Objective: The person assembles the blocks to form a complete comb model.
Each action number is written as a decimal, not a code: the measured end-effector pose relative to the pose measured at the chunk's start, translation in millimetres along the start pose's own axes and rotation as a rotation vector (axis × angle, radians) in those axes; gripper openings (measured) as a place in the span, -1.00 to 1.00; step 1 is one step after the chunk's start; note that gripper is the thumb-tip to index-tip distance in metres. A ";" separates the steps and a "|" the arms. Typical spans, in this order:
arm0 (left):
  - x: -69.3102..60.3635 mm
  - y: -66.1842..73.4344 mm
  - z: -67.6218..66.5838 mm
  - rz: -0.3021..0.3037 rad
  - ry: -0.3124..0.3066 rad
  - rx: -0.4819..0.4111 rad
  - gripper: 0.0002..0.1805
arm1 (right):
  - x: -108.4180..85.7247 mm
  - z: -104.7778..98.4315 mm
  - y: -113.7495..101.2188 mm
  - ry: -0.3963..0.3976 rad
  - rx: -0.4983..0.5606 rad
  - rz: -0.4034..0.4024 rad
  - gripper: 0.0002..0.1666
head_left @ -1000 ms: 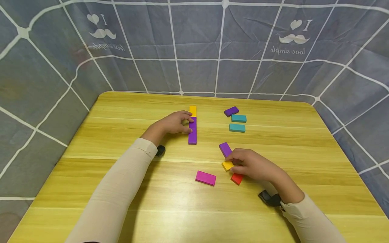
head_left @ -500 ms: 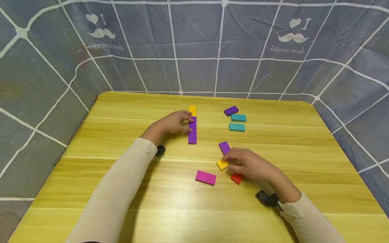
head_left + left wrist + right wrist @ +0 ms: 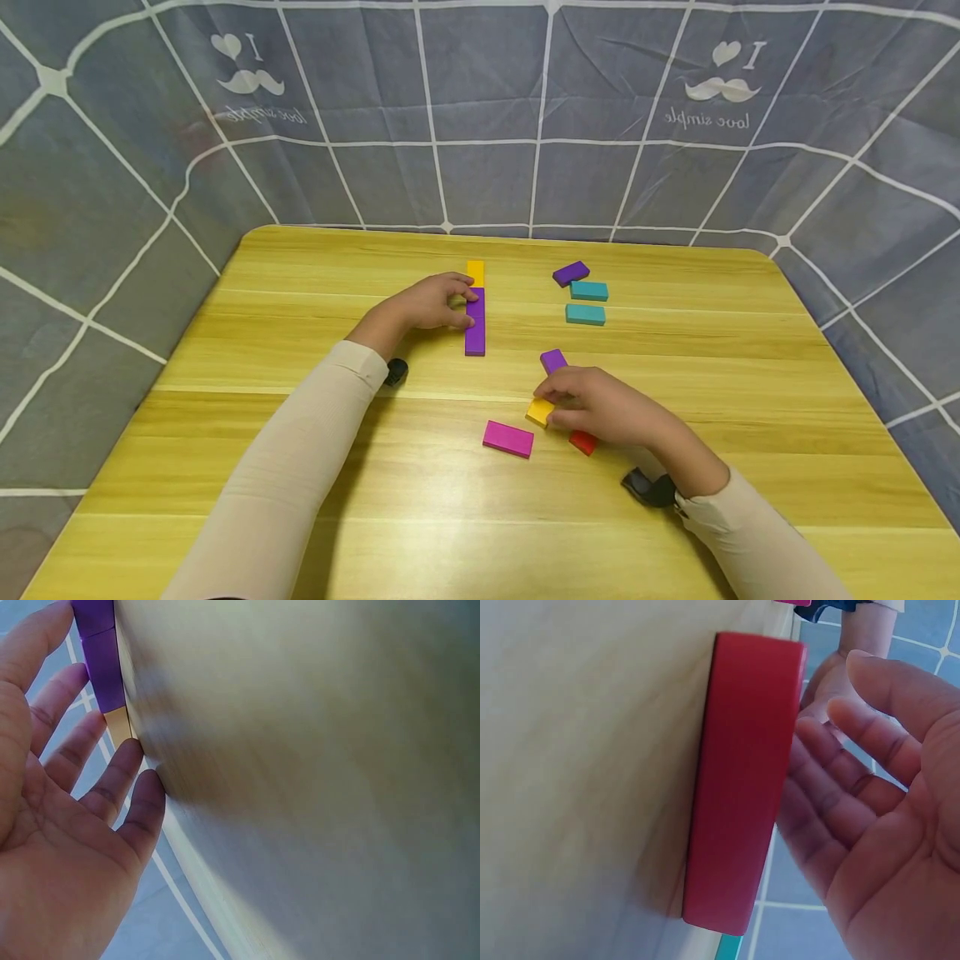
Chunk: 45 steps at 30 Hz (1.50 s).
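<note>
In the head view my left hand (image 3: 433,302) rests along the left side of two purple blocks (image 3: 476,340) that lie end to end. A yellow block (image 3: 476,273) continues that row at its far end. Spread, slightly bent fingers show beside the row in the left wrist view, not wrapped around it. My right hand (image 3: 611,406) pinches another yellow block (image 3: 539,412) between thumb and fingers, low over the table. A red block (image 3: 582,442) lies partly under that hand and fills the right wrist view, where the pinched block is hidden. Just beyond the fingers lies a purple block (image 3: 553,360).
A magenta block (image 3: 508,439) lies near the middle front. Two teal blocks (image 3: 585,314) and a dark purple block (image 3: 571,273) lie at the back right. The wooden table (image 3: 420,517) is bordered by a grey gridded curtain (image 3: 487,108).
The right hand has moved left with the yellow block, away from the red block and towards the magenta one. My left hand stays at the purple row.
</note>
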<state>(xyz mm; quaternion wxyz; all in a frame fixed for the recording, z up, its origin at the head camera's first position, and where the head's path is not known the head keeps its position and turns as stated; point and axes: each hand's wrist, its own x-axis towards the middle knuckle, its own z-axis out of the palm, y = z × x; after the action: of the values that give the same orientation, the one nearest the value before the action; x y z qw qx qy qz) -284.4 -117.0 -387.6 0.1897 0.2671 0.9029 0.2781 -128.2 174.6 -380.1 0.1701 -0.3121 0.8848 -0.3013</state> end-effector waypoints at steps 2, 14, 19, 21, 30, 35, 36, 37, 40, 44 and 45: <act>-0.1 -0.3 0.0 0.001 0.001 0.000 -0.49 | 0.0 0.9 -0.7 0.005 -0.012 0.008 -0.73; 0.5 -2.4 1.6 0.022 0.006 -0.016 -0.51 | 1.5 7.1 -1.0 0.031 -0.131 0.028 -0.68; 1.0 -2.4 1.4 0.021 0.005 -0.016 -0.51 | 4.1 7.7 -3.3 0.010 -0.118 0.027 -0.64; 1.2 -2.7 1.2 0.022 0.005 -0.019 -0.51 | 5.5 7.8 -3.9 0.008 -0.118 0.026 -0.65; 1.9 -3.0 0.9 0.024 0.005 -0.025 -0.51 | 11.3 9.1 -2.8 0.009 -0.138 0.031 -0.68; 1.7 -2.4 0.7 0.019 0.004 -0.020 -0.50 | 13.1 8.4 -5.8 0.005 -0.155 0.047 -0.67; 2.0 -2.5 0.7 0.015 0.003 -0.017 -0.50 | 13.6 8.3 -6.6 0.005 -0.156 0.049 -0.67; 2.3 -2.6 0.7 0.013 0.003 -0.016 -0.50 | 14.0 8.3 -7.1 0.005 -0.155 0.051 -0.67; 3.1 -3.0 0.8 0.009 0.004 -0.017 -0.51 | 15.4 8.1 -8.4 0.009 -0.159 0.051 -0.65; 3.3 -3.1 1.0 0.014 0.009 -0.020 -0.50 | 17.1 8.3 -8.3 0.020 -0.173 0.053 -0.66; 3.2 -2.9 0.8 0.013 0.009 -0.019 -0.50 | 17.5 8.4 -8.0 0.023 -0.176 0.054 -0.67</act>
<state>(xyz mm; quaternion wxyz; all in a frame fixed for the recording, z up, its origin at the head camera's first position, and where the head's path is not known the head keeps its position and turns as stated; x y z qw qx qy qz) -287.7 -116.8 -390.6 0.1864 0.2699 0.8994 0.2891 -133.6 154.6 -383.4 0.1399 -0.2983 0.9179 -0.2210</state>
